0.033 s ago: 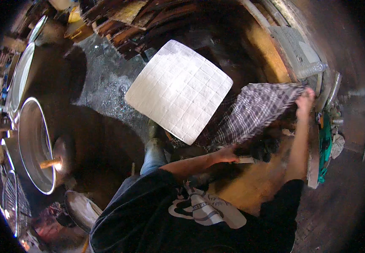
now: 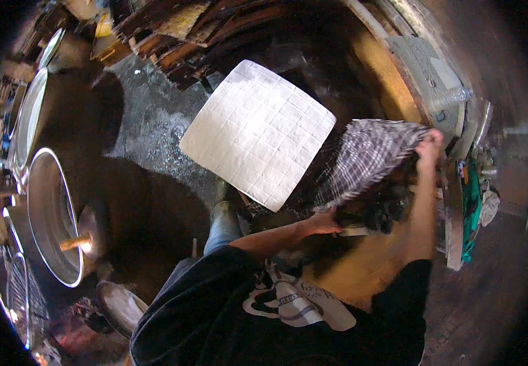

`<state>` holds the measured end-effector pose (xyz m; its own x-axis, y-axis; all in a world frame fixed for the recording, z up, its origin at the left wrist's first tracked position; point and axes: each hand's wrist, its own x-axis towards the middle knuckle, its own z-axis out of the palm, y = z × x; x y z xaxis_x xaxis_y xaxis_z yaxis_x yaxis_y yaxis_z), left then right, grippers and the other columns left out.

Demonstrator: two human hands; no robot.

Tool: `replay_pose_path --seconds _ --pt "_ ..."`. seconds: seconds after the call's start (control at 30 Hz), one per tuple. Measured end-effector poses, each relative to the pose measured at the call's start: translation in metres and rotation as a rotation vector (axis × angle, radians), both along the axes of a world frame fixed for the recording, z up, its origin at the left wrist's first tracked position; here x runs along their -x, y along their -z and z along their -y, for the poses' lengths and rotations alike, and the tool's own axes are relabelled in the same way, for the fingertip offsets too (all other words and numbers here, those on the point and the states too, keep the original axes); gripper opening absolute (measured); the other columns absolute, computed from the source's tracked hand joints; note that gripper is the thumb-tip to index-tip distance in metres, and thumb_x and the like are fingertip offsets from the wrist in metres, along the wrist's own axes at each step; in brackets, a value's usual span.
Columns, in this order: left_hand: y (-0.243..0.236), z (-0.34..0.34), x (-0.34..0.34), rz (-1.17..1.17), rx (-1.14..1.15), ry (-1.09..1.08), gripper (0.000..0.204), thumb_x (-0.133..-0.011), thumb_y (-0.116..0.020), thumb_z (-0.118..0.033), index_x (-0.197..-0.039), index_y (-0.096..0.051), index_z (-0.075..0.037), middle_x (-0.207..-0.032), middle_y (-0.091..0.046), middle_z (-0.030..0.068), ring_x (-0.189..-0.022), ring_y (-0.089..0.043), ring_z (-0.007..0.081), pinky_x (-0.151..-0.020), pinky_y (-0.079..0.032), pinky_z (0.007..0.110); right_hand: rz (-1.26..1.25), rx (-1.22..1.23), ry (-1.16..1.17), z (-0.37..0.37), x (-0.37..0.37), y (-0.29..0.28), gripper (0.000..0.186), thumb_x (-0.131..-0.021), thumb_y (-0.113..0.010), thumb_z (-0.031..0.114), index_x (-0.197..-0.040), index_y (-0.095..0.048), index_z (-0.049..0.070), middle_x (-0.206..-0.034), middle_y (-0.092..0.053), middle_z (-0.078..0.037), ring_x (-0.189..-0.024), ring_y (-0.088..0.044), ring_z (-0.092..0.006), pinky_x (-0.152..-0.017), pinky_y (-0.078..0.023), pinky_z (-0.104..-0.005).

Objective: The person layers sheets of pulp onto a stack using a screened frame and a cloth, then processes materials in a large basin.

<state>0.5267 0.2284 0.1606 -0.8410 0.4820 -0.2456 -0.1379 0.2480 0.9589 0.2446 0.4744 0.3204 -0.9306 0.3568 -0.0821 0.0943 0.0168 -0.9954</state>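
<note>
- A checked cloth [image 2: 370, 157] is held right of the gridded white slab [image 2: 258, 134].
- Its corner is pinched, farther right of the slab, by the right hand [image 2: 430, 146].
- The left hand [image 2: 323, 222] is seen below-right of the slab; finger opening and hold cannot be told.
</note>
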Motion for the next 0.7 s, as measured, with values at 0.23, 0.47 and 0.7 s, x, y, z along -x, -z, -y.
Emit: replay_pose_path --seconds 0.23,0.47,0.7 --pt "0.051 0.151 0.084 0.398 0.065 -0.066 0.042 -0.074 -0.066 -0.021 -0.113 -0.056 -0.007 -0.09 -0.064 0.0121 -0.08 -0.06 0.0186 -0.075 -0.047 0.031 0.643 -0.909 -0.054 0.139 -0.269 0.294 0.039 -0.083 -0.056 0.033 -0.102 -0.055 -0.001 -0.098 -0.059 -0.015 -0.09 -0.059 -0.0242 -0.074 -0.046 -0.0368" --pt "0.17 0.406 0.231 -0.215 0.445 -0.597 0.062 -0.066 -0.076 -0.014 -0.119 -0.046 -0.004 -0.114 -0.051 0.0157 -0.11 -0.047 0.0304 -0.096 -0.037 0.037 0.753 0.015 0.119 0.217 -0.346 0.368 0.051 -0.081 -0.062 0.031 -0.12 -0.048 0.002 -0.104 -0.059 -0.01 -0.079 -0.058 -0.0143 -0.06 -0.047 -0.0258" --pt "0.217 0.503 0.326 0.163 0.322 -0.451 0.062 -0.075 -0.072 -0.026 -0.125 -0.044 -0.001 -0.122 -0.052 0.0136 -0.111 -0.049 0.0215 -0.093 -0.038 0.034 0.891 -0.13 0.417 0.219 -0.215 0.373 0.044 -0.081 -0.062 0.041 -0.11 -0.059 0.008 -0.092 -0.059 -0.001 -0.083 -0.052 -0.0095 -0.07 -0.042 -0.0238"
